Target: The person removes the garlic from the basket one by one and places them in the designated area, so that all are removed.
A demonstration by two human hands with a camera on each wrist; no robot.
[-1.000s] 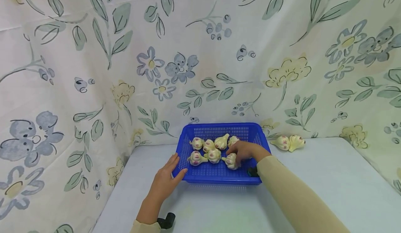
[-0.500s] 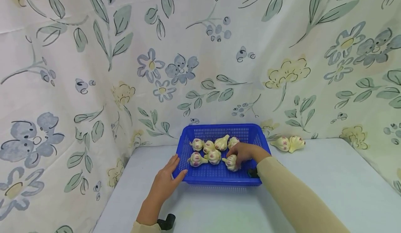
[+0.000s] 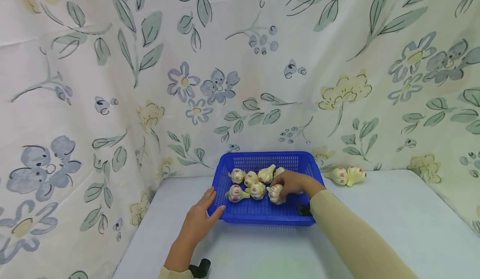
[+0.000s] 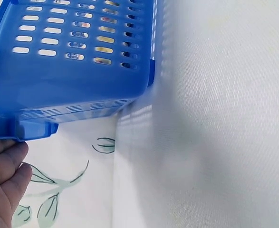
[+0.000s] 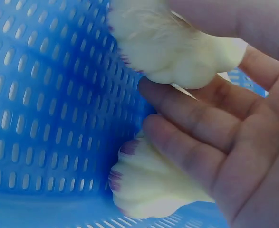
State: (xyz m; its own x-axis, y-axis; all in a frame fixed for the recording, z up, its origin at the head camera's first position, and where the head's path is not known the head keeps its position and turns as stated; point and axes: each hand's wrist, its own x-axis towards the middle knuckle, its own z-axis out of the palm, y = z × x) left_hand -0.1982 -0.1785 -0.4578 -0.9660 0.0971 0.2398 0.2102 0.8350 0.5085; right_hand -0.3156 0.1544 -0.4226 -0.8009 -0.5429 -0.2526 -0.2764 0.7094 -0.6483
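Observation:
A blue perforated plastic basket (image 3: 264, 220) stands on the white table with several cream garlic bulbs (image 3: 256, 190) in it, marked with purple. My right hand (image 3: 294, 182) reaches into its right half. Thumb and fingers pinch one garlic bulb (image 5: 160, 50) in the right wrist view, while a second garlic bulb (image 5: 151, 183) lies beneath the lower fingers. At the near left corner, my left hand (image 3: 198, 217) rests against the basket rim, fingers extended along the outside and thumb apart. The left wrist view shows its fingertips (image 4: 18, 152) touching the rim from below.
Two more garlic bulbs (image 3: 346, 176) lie on the table right of the basket, close to the floral curtain (image 3: 240, 62). The curtain hangs behind and on the left. A black wrist mount (image 3: 200, 267) is below the left hand; bare white table (image 3: 262, 250) lies in front.
The head view has tilted up slightly, so everything sits lower in it. The pinched garlic bulb has shifted a little left. My left hand stays at the basket corner.

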